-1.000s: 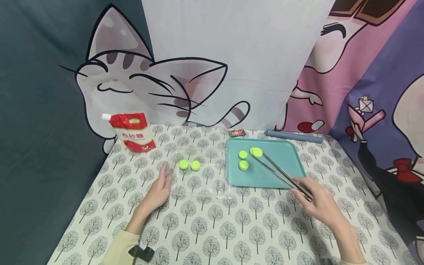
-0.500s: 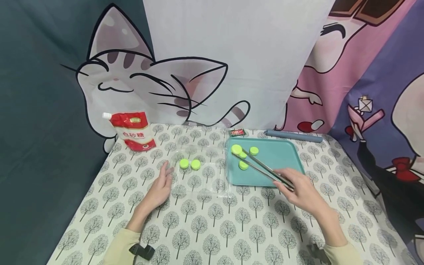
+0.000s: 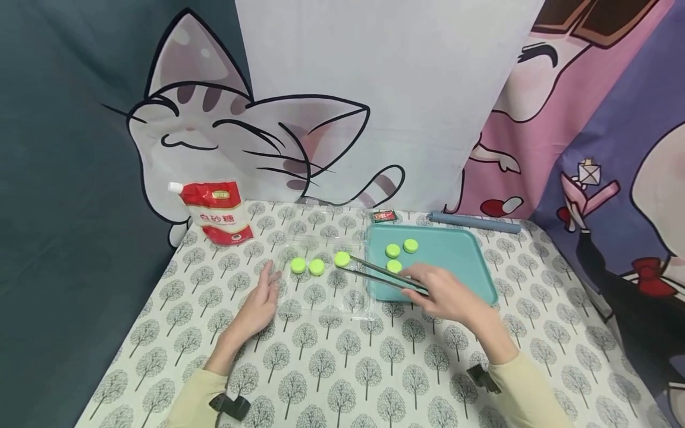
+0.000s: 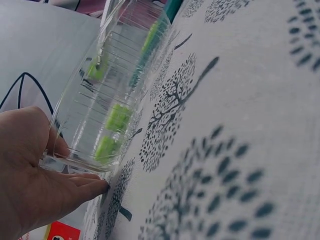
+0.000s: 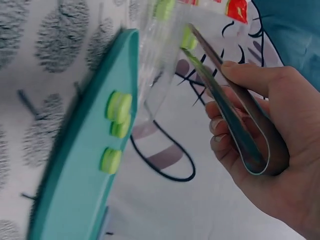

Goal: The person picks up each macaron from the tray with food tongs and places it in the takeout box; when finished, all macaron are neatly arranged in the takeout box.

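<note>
My right hand (image 3: 441,291) grips metal tongs (image 3: 385,277), whose tips pinch a bright green macaron (image 3: 342,259) over the right part of a clear plastic box (image 3: 326,312). In the right wrist view the tongs' two arms close on that macaron's edges. Two more green macarons, a left one (image 3: 298,265) and a right one (image 3: 317,267), sit side by side inside the box. My left hand (image 3: 258,306) holds the box's left side, thumb at the rim and fingers along the wall, as the left wrist view shows. Several macarons (image 3: 393,251) lie on a teal tray (image 3: 455,261).
The tray stands against the box's right side. Behind it lie a small dark green and red packet (image 3: 384,216) and a grey-blue rod (image 3: 474,222). A red and white sugar pouch (image 3: 218,214) stands at the back left. The box's clear lid (image 3: 329,220) lies open backward.
My right hand has moved left, carrying one macaron in the tongs from the tray to over the box. My left hand has stayed at the box's side.
</note>
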`<state>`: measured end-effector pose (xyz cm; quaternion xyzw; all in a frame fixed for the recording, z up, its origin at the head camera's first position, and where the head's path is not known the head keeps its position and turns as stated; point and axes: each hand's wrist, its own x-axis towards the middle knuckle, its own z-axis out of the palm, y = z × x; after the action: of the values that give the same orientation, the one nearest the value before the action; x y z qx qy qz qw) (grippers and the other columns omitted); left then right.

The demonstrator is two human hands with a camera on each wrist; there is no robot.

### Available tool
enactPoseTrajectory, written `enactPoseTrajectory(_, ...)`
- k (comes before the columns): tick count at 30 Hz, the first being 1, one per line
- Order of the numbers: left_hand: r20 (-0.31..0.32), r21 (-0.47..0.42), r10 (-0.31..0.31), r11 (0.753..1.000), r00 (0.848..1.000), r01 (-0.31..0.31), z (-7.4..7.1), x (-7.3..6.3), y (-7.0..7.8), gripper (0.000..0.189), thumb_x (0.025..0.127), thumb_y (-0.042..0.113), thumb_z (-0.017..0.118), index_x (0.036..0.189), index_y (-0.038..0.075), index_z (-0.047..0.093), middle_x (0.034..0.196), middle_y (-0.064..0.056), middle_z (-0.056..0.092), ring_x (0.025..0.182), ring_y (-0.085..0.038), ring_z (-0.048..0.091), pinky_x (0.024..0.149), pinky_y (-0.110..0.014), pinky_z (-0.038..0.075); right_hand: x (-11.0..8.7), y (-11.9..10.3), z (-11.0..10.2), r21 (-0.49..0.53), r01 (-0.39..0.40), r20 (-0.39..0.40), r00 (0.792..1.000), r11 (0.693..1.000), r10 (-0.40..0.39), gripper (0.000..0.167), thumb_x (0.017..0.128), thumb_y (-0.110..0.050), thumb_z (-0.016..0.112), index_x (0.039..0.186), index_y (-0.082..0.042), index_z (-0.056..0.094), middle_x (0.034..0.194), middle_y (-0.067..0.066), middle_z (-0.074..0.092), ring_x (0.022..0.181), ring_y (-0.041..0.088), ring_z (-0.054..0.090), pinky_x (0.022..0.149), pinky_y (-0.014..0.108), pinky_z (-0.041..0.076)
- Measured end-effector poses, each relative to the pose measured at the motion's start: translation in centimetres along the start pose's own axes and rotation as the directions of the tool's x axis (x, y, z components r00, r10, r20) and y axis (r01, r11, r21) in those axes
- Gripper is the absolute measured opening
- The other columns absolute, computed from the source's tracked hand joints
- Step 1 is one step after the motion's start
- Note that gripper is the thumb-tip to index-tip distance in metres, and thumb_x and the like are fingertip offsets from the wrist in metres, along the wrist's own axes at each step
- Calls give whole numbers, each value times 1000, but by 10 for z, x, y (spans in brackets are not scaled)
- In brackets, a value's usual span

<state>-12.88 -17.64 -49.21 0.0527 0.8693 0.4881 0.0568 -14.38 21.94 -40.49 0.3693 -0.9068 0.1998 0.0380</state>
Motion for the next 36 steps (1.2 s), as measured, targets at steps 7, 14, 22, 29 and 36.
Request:
enactPoseTrajectory(7, -1, 7, -3, 1000, 1000, 3, 0, 0, 0, 63, 110, 13, 33, 162, 3, 0, 160, -29, 33, 147, -48, 33, 125, -59, 20, 29, -8, -8, -27, 52, 98, 994, 998, -49, 27, 92, -12, 73, 115, 0, 69, 108, 12, 74, 74, 11, 65, 74, 28, 61)
enactPoseTrajectory(14, -1, 14, -12, 1000, 1000, 12, 0, 0, -1, 63, 110, 14, 34, 162, 3, 0, 160, -29, 33, 146, -48, 34, 125, -60, 20, 51, -19, -14, -88, -11, 234, 972, 996, 31, 25, 92, -14, 73, 112, 0, 70, 105, 10, 73, 78, 14, 66, 74, 25, 61)
enactPoseTrajectory(22, 6, 13, -12, 1000, 1000, 12, 2, 1, 1, 63, 110, 14, 33, 162, 3, -1, 160, -29, 33, 147, -48, 33, 125, -60, 20, 57, -25, -12, -109, -91, 278, 953, 990, 118, 25, 92, -17, 74, 110, -1, 71, 102, 11, 73, 70, 6, 57, 67, 19, 56)
enactPoseTrajectory(29, 6, 16, -22, 1000, 1000, 22, 1, 0, 2, 64, 110, 14, 34, 162, 4, -1, 161, -28, 32, 147, -48, 33, 125, -60, 20, 48, -20, -12, -69, -111, 251, 960, 991, 125, 28, 94, -20, 72, 114, -1, 70, 109, 11, 73, 85, 15, 68, 81, 31, 62)
enactPoseTrajectory(36, 10, 20, -19, 1000, 1000, 19, 0, 1, 2, 64, 110, 14, 33, 162, 3, -2, 161, -28, 32, 147, -48, 33, 125, -60, 20, 27, -8, -17, 25, -87, 139, 987, 996, 83, 29, 93, -16, 72, 116, 1, 69, 108, 10, 74, 85, 13, 66, 79, 33, 61)
